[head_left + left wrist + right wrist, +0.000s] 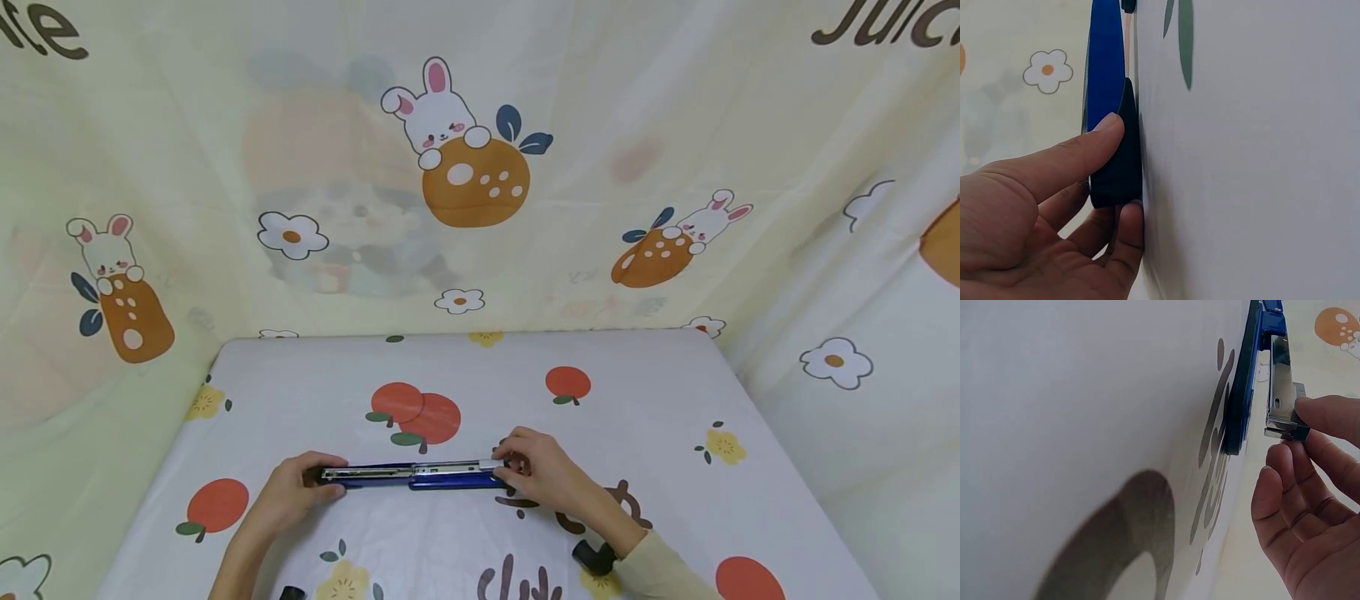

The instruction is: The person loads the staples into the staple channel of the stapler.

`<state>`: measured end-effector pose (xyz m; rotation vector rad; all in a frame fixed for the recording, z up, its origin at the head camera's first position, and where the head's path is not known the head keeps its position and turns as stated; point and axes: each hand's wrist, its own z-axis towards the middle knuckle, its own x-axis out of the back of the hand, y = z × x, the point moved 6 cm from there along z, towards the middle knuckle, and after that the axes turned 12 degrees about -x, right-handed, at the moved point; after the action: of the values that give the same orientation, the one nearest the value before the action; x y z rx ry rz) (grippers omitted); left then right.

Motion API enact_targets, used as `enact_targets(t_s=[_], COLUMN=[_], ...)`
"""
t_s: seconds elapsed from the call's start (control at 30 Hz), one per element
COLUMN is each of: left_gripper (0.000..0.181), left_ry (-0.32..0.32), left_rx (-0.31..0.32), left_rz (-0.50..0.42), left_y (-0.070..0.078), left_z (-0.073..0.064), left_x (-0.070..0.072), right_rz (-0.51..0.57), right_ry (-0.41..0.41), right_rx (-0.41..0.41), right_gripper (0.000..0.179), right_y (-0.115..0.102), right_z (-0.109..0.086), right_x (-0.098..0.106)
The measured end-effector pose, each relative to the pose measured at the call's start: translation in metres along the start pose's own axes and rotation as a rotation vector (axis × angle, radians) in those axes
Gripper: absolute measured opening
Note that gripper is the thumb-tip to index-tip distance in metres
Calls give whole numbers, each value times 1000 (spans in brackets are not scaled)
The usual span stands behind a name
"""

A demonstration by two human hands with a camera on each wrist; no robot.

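A blue stapler lies swung open lengthwise on the table, its metal channel facing up. My left hand grips its left end; in the left wrist view the thumb presses on the black end cap with the fingers behind it. At the other end, my right hand pinches a short grey metal strip of staples between thumb and index finger. This strip sits at the tip of the silver magazine, raised beside the blue base. The remaining right fingers are loosely bent.
A patterned white cloth covers the table, whose back edge meets a hanging printed curtain. Curtains also stand at both sides. A black curved piece shows by the right wrist, and another black piece at the bottom edge.
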<state>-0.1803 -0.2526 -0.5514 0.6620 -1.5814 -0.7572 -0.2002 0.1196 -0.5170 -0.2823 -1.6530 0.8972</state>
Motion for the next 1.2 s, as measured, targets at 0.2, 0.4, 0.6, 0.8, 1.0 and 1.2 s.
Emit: enact_targets(t_s=[0.2,0.4,0.6,0.8,1.0,1.2], left_gripper=[35,35,34,35,35,34], left_ry=[-1,-3,-2,-4,-2,-1], left_rx=[-6,1,6,4,0,-1], left_rz=[-3,1,7,1,-1,-7], left_y=[-1,-1,-1,0,0,0], left_z=[0,0,1,-1,-1,-1], left_x=[0,0,0,1,1,0], right_rz=[1,6,11,7,-2,4], right_ry=[4,11,-2,-9,-7,-8], right_rx=[-3,0,-12,-29,-44,-40], right_gripper=[16,16,16,17,16,17], right_y=[-1,-2,0,0,1,4], right_z=[1,1,1,2,3,2], right_x=[-1,-1,-2,-2,-2,-3])
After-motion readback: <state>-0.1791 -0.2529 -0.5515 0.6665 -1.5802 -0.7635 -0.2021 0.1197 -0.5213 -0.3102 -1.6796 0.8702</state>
